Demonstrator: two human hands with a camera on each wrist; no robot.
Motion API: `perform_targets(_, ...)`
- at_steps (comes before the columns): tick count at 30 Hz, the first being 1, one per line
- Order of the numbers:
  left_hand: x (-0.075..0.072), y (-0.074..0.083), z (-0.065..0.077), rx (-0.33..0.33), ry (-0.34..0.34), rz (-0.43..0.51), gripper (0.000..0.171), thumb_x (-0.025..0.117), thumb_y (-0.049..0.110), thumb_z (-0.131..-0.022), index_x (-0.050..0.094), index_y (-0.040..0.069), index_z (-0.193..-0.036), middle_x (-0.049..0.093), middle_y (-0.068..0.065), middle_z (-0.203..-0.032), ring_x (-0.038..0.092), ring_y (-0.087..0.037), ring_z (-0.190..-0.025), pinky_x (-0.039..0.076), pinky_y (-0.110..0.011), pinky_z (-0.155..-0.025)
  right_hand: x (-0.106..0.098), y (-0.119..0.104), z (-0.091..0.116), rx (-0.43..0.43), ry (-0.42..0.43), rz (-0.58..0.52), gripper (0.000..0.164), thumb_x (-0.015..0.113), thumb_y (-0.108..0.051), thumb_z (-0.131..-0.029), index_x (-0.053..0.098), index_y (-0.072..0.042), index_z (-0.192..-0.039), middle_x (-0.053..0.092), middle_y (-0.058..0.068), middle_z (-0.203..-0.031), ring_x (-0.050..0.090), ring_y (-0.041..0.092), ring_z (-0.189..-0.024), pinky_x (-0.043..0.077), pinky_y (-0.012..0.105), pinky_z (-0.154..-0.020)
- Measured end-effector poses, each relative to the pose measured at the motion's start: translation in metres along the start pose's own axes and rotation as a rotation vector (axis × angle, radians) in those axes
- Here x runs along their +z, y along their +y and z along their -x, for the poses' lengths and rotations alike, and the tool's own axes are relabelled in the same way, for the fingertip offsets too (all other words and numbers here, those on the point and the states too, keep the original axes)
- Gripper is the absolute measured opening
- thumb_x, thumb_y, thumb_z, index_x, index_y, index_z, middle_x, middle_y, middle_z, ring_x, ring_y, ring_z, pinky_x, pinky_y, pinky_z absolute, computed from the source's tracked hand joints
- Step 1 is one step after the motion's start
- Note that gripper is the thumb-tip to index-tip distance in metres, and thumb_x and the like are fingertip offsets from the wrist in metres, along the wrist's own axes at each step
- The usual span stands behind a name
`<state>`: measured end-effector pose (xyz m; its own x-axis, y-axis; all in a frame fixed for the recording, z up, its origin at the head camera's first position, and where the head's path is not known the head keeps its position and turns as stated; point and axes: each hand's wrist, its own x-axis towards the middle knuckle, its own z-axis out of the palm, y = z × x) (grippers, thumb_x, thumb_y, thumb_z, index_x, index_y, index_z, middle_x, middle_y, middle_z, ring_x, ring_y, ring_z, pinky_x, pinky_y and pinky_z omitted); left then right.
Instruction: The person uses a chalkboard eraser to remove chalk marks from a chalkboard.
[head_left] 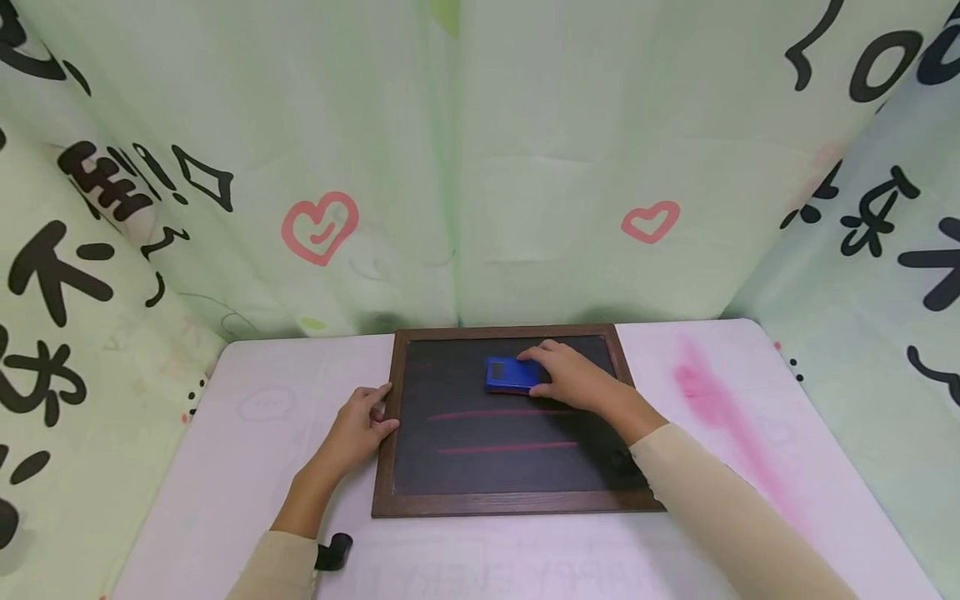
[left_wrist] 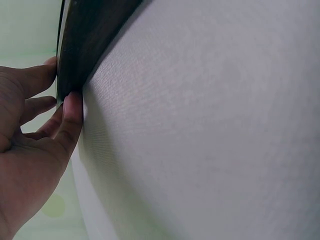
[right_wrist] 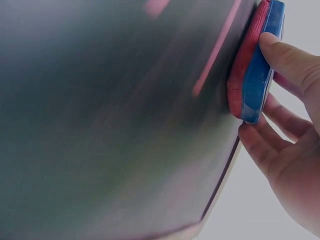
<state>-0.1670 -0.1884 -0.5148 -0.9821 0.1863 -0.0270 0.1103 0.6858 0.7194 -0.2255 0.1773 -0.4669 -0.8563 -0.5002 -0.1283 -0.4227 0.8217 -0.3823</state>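
Note:
A chalkboard [head_left: 487, 475] with a brown wooden frame lies on the table, with two pink lines [head_left: 506, 450] across its dark surface. At its left edge, my left hand [head_left: 356, 429] grips the frame [left_wrist: 95, 35] with thumb and fingertips. My right hand [head_left: 573, 375] holds a blue board eraser [head_left: 504, 374] by its sides on the upper part of the board. The right wrist view shows the eraser's red pad [right_wrist: 245, 70] against the dark surface, close to a pink line [right_wrist: 217, 47].
The white table [head_left: 285, 375] carries a pink smear [head_left: 708, 383] on its right side. Behind and on both sides hangs a pale green curtain [head_left: 540, 150] with black lettering and pink hearts. A black object [head_left: 335, 552] sits by the left wrist.

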Motion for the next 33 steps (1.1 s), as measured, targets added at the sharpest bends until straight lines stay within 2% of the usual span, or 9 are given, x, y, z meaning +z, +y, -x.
perform_targets(10, 0.000, 0.002, -0.001, 0.008, 0.001, 0.000, 0.063, 0.076, 0.002, -0.091, 0.050, -0.007, -0.148, 0.056, -0.025, -0.128, 0.057, -0.023, -0.093, 0.049, -0.032, -0.077, -0.012, 0.040, 0.039, 0.057, 0.053, 0.001, 0.056, 0.078, -0.023, -0.093, 0.058, -0.007, -0.143, 0.058, 0.022, -0.137, 0.057, 0.042, -0.127, 0.048, 0.057, -0.104)
perform_targets(18, 0.001, 0.001, 0.001, 0.019, 0.014, -0.006, 0.063, 0.077, 0.001, -0.090, 0.051, -0.008, -0.146, 0.057, -0.026, -0.126, 0.058, -0.024, -0.092, 0.049, -0.031, -0.076, -0.016, 0.056, 0.057, 0.092, 0.073, 0.001, 0.057, 0.078, -0.020, -0.094, 0.057, -0.003, -0.144, 0.058, 0.025, -0.134, 0.058, 0.044, -0.124, 0.047, 0.059, -0.103)
perform_targets(26, 0.001, 0.001, 0.001, 0.017, 0.010, -0.001, 0.062, 0.076, 0.001, -0.090, 0.052, -0.008, -0.146, 0.057, -0.025, -0.126, 0.058, -0.022, -0.091, 0.048, -0.029, -0.074, -0.018, 0.058, 0.063, 0.078, 0.091, -0.005, 0.058, 0.078, -0.019, -0.093, 0.058, 0.001, -0.142, 0.056, 0.029, -0.136, 0.057, 0.046, -0.124, 0.047, 0.060, -0.104)
perform_targets(33, 0.000, 0.001, 0.000, 0.017, 0.013, 0.000, 0.061, 0.076, 0.001, -0.090, 0.052, -0.008, -0.146, 0.057, -0.025, -0.126, 0.058, -0.023, -0.091, 0.049, -0.030, -0.075, -0.013, 0.053, 0.054, 0.052, 0.104, 0.017, 0.056, 0.079, -0.020, -0.093, 0.059, 0.002, -0.140, 0.059, 0.026, -0.133, 0.059, 0.044, -0.122, 0.048, 0.058, -0.104)
